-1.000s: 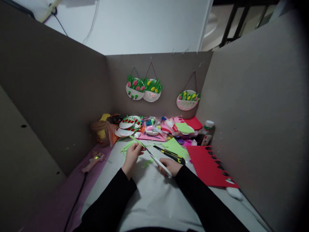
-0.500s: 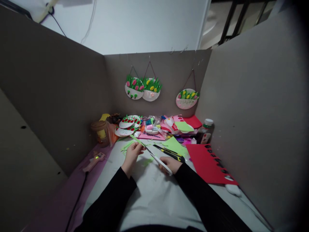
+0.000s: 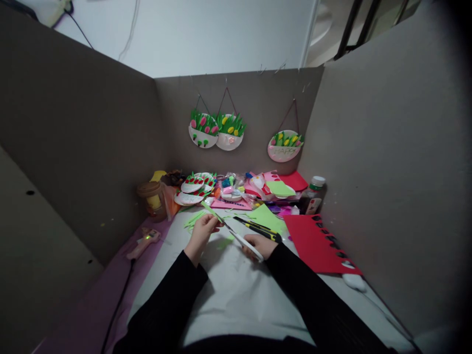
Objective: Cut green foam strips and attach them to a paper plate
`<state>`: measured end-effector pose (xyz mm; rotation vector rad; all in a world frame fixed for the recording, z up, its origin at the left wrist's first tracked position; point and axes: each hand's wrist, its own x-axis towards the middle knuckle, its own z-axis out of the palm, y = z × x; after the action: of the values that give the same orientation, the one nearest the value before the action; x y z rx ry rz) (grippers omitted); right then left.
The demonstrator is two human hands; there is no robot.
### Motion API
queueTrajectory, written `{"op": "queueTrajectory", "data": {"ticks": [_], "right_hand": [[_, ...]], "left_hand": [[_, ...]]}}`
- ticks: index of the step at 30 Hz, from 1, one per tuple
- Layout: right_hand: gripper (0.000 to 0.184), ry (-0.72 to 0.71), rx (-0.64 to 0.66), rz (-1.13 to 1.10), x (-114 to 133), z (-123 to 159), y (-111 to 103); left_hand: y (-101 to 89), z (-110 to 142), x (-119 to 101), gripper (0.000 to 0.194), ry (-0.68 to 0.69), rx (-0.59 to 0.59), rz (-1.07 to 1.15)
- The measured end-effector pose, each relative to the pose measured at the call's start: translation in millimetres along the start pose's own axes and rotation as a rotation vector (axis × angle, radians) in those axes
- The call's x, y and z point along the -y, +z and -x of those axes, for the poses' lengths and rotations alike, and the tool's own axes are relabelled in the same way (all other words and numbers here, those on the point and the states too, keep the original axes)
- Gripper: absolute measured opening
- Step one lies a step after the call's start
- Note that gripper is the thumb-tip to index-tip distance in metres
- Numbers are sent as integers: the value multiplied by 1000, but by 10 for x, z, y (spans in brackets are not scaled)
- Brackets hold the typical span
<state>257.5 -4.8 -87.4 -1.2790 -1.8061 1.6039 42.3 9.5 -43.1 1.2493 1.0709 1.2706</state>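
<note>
Between the fingers of my left hand is a narrow strip of light green paper, pointing up and to the left. My right hand is closed around the white handle of a pair of scissors. The blades lie against the strip beside my left fingertips; whether they are parted I cannot tell. Just beyond my right hand lies a yellow and black utility knife, partly over a light green paper sheet. Thin green paper scraps are scattered behind my left hand.
Red paper with scalloped cut-outs lies right, near a dark bottle. A pink glue gun and a brown cup stand left. Decorated paper plates and craft supplies line the back; grey panels enclose three sides.
The whole view has shifted slightly, with things sitting a little higher in the picture. Both hands keep their hold on the strip and scissors, nearly unmoved.
</note>
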Motion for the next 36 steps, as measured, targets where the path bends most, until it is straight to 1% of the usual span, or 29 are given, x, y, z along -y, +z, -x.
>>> {"op": "queueTrajectory", "data": {"ticks": [4, 8, 11, 16, 19, 25, 29, 33, 36], "right_hand": [[11, -28, 5, 18, 2, 7, -8], [10, -22, -29, 49, -21, -7, -17], [11, -8, -30, 56, -15, -10, -24], [13, 6, -17, 20, -10, -13, -24], [14, 7, -19, 4, -34, -24, -26], [15, -9, 43, -28, -21, -12, -45], [13, -23, 36, -7, 30, 20, -49], [14, -27, 32, 24, 43, 25, -45], [14, -34, 32, 7, 37, 21, -39]], "left_hand": [[13, 10, -15, 23, 9, 4, -10], [16, 9, -23, 25, -36, -11, -15], [-10, -16, -8, 27, -62, -35, 0], [-72, -64, 38, 27, -61, -64, 48], [-86, -71, 51, 24, -52, -50, 51], [-68, -49, 44, 22, -22, -15, 32], [-51, -30, 30, 20, -29, 30, 22], [-47, -16, 10, 21, -21, 45, 13], [-51, -15, 9, 23, -18, 55, 4]]}}
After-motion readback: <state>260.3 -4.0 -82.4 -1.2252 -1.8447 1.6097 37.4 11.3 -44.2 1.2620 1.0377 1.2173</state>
